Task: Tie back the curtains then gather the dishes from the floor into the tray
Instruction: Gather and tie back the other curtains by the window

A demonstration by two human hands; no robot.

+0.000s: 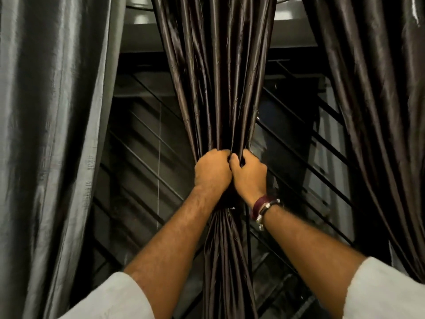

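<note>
A dark brown satin curtain (218,88) hangs in the middle of the head view, gathered into a narrow bunch. My left hand (212,170) grips the bunch from the left, fingers curled into the folds. My right hand (249,174) grips it from the right, right against the left hand. Below the hands the fabric is cinched tight and then spreads downward. A small pale spot shows at the cinch, too small to identify. No dishes or tray are in view.
A grey curtain (53,134) hangs at the left and another dark brown curtain (379,111) at the right. Behind them is a dark window with a black metal grille (147,162). Bracelets (264,208) circle my right wrist.
</note>
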